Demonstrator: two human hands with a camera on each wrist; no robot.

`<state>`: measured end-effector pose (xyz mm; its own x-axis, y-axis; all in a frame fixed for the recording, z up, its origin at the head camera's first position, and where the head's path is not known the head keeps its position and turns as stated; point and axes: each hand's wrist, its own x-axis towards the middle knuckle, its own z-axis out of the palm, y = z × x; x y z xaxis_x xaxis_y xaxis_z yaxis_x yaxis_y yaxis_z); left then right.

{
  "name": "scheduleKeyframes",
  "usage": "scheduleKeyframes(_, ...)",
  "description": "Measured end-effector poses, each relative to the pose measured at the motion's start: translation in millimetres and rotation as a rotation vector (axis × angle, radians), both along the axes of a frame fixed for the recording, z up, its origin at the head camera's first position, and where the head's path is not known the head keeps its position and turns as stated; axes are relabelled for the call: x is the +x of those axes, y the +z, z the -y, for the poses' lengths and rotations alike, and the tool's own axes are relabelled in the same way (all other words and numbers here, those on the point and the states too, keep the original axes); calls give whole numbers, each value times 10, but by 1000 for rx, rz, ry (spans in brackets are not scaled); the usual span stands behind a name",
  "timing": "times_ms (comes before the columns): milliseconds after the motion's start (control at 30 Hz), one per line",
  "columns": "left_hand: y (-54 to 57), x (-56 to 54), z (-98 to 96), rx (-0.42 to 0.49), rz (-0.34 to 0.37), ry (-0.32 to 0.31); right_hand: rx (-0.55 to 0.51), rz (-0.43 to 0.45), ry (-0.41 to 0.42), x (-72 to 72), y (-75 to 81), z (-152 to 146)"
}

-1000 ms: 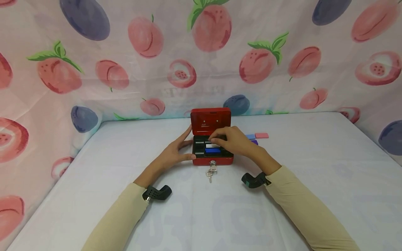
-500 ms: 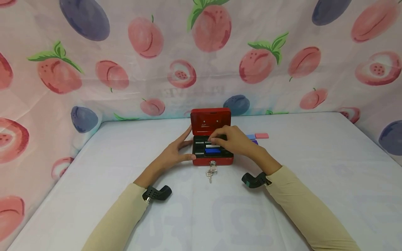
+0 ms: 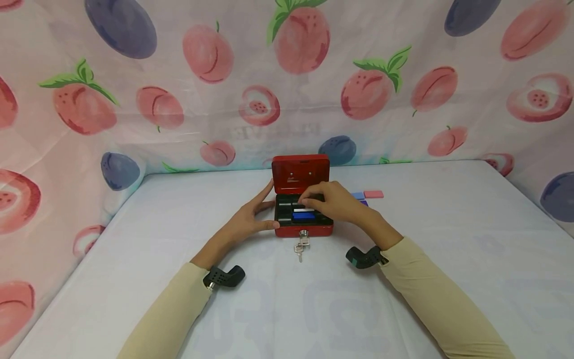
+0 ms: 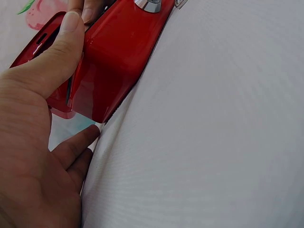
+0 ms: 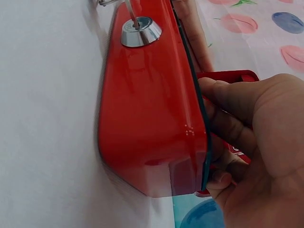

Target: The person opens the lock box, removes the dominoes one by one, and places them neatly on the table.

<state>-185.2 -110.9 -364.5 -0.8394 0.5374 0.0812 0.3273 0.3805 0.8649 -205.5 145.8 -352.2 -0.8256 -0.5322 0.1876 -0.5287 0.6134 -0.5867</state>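
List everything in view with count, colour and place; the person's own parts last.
cash box: 1, red, centre, open
tray: 1, black, inside the box
strips: 2, white and blue, in the tray
lock: 1, silver, box front
keys: count unclear, silver, at the lock
blocks: 3 visible, pink, light blue, purple, right of the box
tablecloth: 1, white, under the box
backdrop: 1, pale with fruit print, behind the box
wrist mounts: 2, black, one per wrist
sleeves: 2, beige, one per arm
left hand: 1, bare, box's left side
right hand: 1, bare, box opening
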Motion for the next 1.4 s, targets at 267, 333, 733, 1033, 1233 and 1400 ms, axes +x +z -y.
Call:
scheduleKeyframes(267, 4, 2, 3, 6, -7, -4, 27, 23, 11, -12, -2, -4)
scheduleKeyframes(333, 5, 1, 3, 6, -9, -5, 30, 28, 19, -12, -2, -7)
scheduleKeyframes(733, 23, 9, -3, -14, -8, -7, 29, 59, 57, 10, 64, -47)
scheduleKeyframes(1033, 29, 7, -4, -16, -12, -6, 31, 43, 71, -5, 68, -62)
scheduleKeyframes(1233, -69, -62, 20, -13, -11, -4, 43, 37, 59, 0, 63, -45)
scheduleKeyframes(1400, -292, -218, 69, 2, -32, -2, 21, 8, 64, -16, 45, -40)
